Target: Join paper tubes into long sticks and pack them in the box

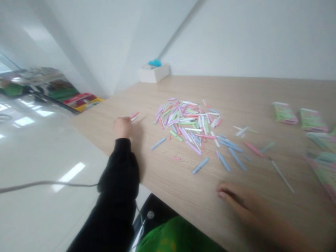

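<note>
My left hand [123,127] pinches a pink paper strip [134,115] and a white paper strip [134,119] at the table's near-left side. A loose heap of folded pastel paper strips [186,120] in pink, blue, green, white and lilac lies on the wooden table [162,196]. Several blue strips [201,165] lie scattered below the heap. My right hand [236,199] rests on the tabletop, holding nothing visible, with a thin pale stick [282,176] lying beyond its fingers.
Green-and-pink paper packets [285,113] lie along the table's right side. A white box [154,73] with a blue item on top stands at the far corner. A wall bounds the back, and a glossy tiled floor lies beyond the left edge.
</note>
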